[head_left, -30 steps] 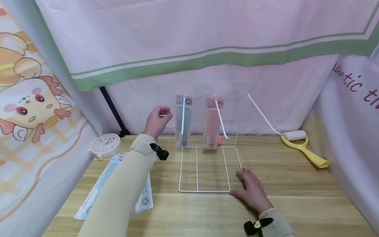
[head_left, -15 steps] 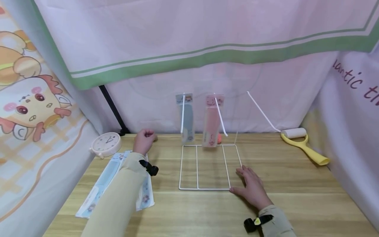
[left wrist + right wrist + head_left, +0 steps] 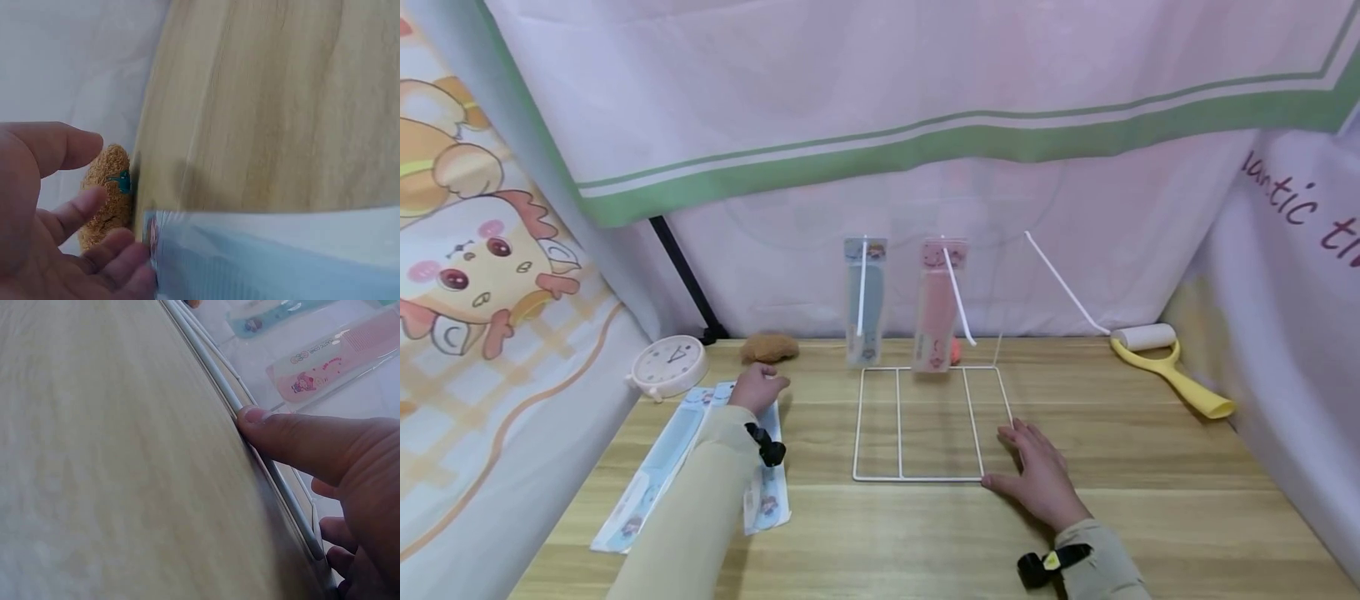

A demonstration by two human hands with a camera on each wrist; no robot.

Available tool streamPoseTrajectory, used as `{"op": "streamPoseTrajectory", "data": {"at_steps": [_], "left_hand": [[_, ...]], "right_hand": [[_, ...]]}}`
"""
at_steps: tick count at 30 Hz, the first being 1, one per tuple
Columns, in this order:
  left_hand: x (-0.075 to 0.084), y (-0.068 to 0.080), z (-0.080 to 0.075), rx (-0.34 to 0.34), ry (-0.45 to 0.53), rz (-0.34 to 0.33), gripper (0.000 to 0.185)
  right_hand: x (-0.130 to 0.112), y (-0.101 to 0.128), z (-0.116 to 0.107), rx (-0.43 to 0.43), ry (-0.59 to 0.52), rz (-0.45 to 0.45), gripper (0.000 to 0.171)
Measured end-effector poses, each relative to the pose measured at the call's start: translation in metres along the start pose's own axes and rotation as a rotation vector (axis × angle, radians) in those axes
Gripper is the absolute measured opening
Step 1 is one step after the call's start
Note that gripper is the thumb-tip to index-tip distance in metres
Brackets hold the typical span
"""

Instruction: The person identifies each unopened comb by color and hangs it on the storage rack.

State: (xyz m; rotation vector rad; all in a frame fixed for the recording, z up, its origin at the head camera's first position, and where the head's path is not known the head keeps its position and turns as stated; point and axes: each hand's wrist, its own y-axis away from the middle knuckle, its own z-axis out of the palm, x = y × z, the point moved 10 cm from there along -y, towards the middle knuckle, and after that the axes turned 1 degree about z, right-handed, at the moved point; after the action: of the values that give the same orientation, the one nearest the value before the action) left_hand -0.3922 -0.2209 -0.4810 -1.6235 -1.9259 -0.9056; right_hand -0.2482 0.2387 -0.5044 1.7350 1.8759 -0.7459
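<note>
My left hand (image 3: 758, 389) hovers at the top end of a blue packaged comb (image 3: 767, 500), with fingers loosely bent. In the left wrist view its fingertips lie by the edge of that clear package (image 3: 262, 262); whether they touch it I cannot tell. Another blue packaged comb (image 3: 658, 467) lies beside it, partly under the sleeve. My right hand (image 3: 1037, 475) rests on the front right corner of a white wire display rack (image 3: 917, 481), thumb on the front bar. On the rack's hooks hang a blue packaged comb (image 3: 867, 304) and a pink packaged comb (image 3: 937, 312).
A fuzzy brown object (image 3: 770, 347) sits behind my left hand. At the back left is a round pink clock (image 3: 668, 367). A yellow-handled lint roller (image 3: 1180, 379) lies at the right, near the rack's third hook (image 3: 1063, 279). Cloth hangs around the wooden table (image 3: 1150, 517).
My left hand has moved away from the hanging blue comb, down and left to the packages on the table, uncovering the brown object. The hanging blue comb swayed slightly. My right hand stays put.
</note>
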Motion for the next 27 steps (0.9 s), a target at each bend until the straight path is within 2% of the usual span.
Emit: {"op": "streamPoseTrajectory", "data": {"at_steps": [4, 6, 11, 13, 16, 21, 23, 27], "left_hand": [[-0.004, -0.005, -0.003, 0.068, 0.049, 0.043, 0.048], [-0.006, -0.007, -0.004, 0.084, 0.056, 0.039, 0.048], [-0.012, -0.008, 0.003, 0.044, -0.084, -0.001, 0.055], [-0.011, -0.008, 0.006, 0.029, -0.144, 0.008, 0.054], [-0.011, -0.009, 0.008, 0.019, -0.142, 0.014, 0.048], [-0.018, -0.011, 0.005, 0.019, -0.072, -0.033, 0.042], [-0.021, -0.012, 0.005, 0.024, -0.092, -0.038, 0.043], [-0.022, -0.012, 0.003, 0.048, -0.16, -0.005, 0.05]], "right_hand": [[-0.001, 0.0, 0.0, 0.0, -0.001, -0.001, 0.085], [0.0, 0.0, 0.0, 0.0, -0.001, 0.001, 0.086], [0.001, 0.0, 0.001, -0.002, 0.001, 0.004, 0.087], [0.001, 0.0, 0.0, 0.001, 0.002, 0.002, 0.087], [0.001, -0.001, 0.001, 0.002, 0.003, -0.002, 0.088], [0.001, -0.001, 0.001, 0.003, 0.002, -0.006, 0.088], [0.001, -0.001, 0.001, -0.004, 0.004, -0.001, 0.089], [0.002, 0.0, 0.002, -0.017, 0.003, 0.009, 0.09]]}}
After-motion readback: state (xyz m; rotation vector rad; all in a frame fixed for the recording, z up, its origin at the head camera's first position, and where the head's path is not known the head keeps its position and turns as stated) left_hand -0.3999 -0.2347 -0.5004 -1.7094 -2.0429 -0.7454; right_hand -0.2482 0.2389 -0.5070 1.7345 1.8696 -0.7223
